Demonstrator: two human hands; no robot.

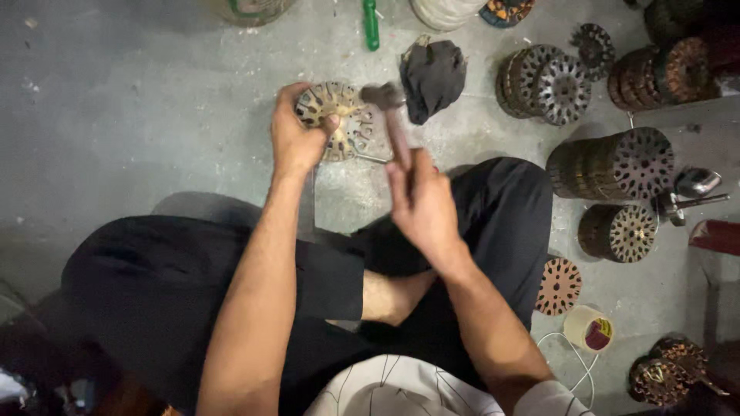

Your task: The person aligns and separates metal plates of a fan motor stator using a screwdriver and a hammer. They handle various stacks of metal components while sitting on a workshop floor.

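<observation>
Grey concrete floor [139, 115]; slotted disc [339, 119], hammer [393, 115].

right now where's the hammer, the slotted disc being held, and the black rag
hammer [383, 95], head view, on its metal head
slotted disc [348, 127], head view, on its face beside the left hand's thumb
black rag [433, 75], head view, on the middle of the crumpled cloth

A single camera worn on the person's head looks almost straight down at close range, with the concrete floor [154, 115] filling the frame from 9 to 3 o'clock. The person's crossed legs and forearms enter from 6 o'clock, reaching toward 12. There is no second view to share any of it.
</observation>
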